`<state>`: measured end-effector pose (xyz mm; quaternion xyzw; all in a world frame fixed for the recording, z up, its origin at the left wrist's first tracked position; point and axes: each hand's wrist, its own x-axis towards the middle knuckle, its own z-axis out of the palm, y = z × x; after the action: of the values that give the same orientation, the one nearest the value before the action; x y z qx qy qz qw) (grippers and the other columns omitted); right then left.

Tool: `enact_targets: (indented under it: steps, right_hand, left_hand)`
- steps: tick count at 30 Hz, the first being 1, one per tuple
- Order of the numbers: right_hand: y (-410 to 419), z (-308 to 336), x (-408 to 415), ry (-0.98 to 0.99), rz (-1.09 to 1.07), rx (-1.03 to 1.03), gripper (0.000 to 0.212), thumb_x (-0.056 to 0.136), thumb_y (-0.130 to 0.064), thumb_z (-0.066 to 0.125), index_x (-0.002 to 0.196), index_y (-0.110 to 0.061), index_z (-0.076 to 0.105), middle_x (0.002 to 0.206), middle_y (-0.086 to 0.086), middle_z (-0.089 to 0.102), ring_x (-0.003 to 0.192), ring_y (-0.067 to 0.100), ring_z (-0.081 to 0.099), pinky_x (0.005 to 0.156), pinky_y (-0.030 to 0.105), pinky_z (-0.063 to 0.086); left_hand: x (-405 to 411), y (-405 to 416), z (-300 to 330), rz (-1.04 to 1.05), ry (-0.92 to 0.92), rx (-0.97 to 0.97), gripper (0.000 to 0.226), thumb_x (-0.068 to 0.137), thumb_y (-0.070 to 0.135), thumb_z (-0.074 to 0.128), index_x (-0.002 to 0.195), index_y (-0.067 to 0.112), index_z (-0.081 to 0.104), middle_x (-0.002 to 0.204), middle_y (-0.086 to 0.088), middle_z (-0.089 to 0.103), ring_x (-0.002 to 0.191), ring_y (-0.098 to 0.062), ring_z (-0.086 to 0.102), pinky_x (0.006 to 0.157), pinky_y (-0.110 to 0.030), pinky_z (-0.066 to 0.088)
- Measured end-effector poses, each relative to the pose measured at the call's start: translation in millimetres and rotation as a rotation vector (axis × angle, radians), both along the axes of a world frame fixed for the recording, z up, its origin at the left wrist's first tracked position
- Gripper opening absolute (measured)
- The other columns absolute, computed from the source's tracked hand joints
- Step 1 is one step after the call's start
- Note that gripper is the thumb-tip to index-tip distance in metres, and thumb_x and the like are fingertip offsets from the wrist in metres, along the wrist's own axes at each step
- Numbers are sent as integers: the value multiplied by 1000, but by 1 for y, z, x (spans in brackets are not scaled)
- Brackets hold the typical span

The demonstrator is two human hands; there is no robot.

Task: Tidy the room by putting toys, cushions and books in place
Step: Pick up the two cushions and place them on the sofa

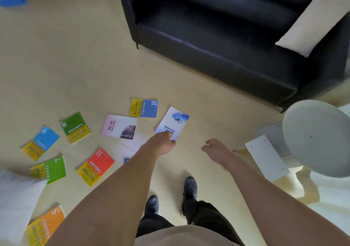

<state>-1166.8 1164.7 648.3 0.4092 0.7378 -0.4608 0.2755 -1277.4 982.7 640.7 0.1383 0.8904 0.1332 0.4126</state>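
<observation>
Pale wood floor [66,66] fills the head view, with books strewn over the lower left. The left hand [162,143] reaches to frame centre and pinches the near edge of a white book [173,121] with a blue picture; it cannot be told whether the book is lifted. The right hand [214,149], just right of centre, hangs loosely curled, holding nothing. A black sofa [217,37] spans the upper right, a cream cushion [312,20] leaning at its right end. A round white table [318,138] sits at the right edge.
</observation>
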Motion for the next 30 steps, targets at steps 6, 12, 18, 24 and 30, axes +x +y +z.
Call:
enact_targets:
  steps: [6, 12, 18, 24, 30]
  right_hand:
    - [-82, -2, 18, -27, 31, -43, 47, 92, -24, 56, 136, -12, 46, 111, 5, 54, 97, 21, 54, 83, 28, 41]
    - [-146, -7, 38, -34, 49, -69, 49, 92, -24, 56, 139, -12, 45, 118, 5, 53, 106, 23, 55, 96, 34, 43]
    - [-189, -3, 67, -22, 82, -77, 47, 93, -24, 55, 137, -13, 44, 111, 3, 53, 99, 22, 55, 90, 32, 43]
    - [-202, -1, 105, -15, 137, -88, 49, 92, -26, 56, 138, -14, 44, 121, 2, 51, 109, 22, 53, 95, 32, 42]
    - [-231, -2, 141, -34, 171, -89, 50, 92, -25, 56, 139, -13, 44, 123, 3, 51, 107, 22, 54, 94, 32, 42]
  left_hand:
    - [19, -85, -5, 45, -56, -20, 48, 97, 34, 44, 141, 16, 44, 138, -5, 53, 117, -24, 56, 90, -30, 45]
    - [35, -157, -7, 66, -60, -52, 49, 99, 31, 45, 144, 13, 42, 146, -9, 47, 129, -26, 49, 97, -31, 39]
    - [69, -202, -5, 80, -33, -55, 46, 99, 32, 45, 141, 12, 45, 142, -9, 51, 126, -26, 51, 94, -31, 40]
    - [113, -225, 8, 91, -3, -53, 32, 99, 26, 45, 125, 12, 56, 108, -6, 56, 92, -23, 51, 79, -30, 41]
    - [147, -256, 8, 156, 27, -57, 48, 97, 38, 48, 142, 20, 46, 139, -6, 54, 118, -25, 57, 94, -35, 45]
